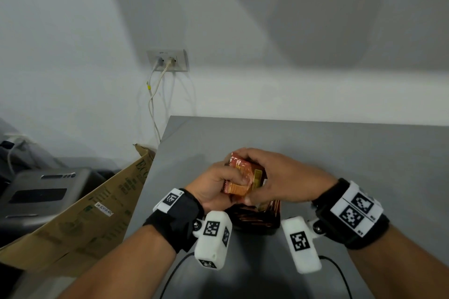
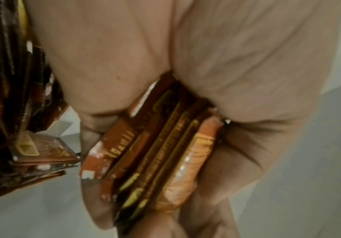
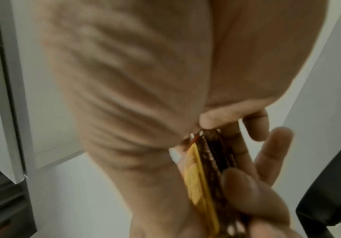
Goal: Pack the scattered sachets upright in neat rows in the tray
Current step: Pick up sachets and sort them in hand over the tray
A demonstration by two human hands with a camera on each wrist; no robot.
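A stack of orange and brown sachets (image 1: 243, 177) is held just above the dark tray (image 1: 255, 222), which holds several sachets standing in rows. My left hand (image 1: 218, 187) grips the stack from the left, fingers curled round it. My right hand (image 1: 274, 177) covers it from the right and above, thumb and fingers pinching the same stack. In the left wrist view the sachet stack (image 2: 157, 154) sits edge-on between my fingers, with the tray's sachets (image 2: 13, 112) at left. The right wrist view shows the sachet edges (image 3: 208, 173) pinched by my right hand's fingers (image 3: 253, 193).
The grey table (image 1: 340, 153) stretches back and right of the tray. A cardboard box (image 1: 85, 221) leans at the table's left edge, beside a grey machine (image 1: 41, 196). A wall socket with cables (image 1: 167, 60) is behind. Black cables (image 1: 175, 272) trail near the front edge.
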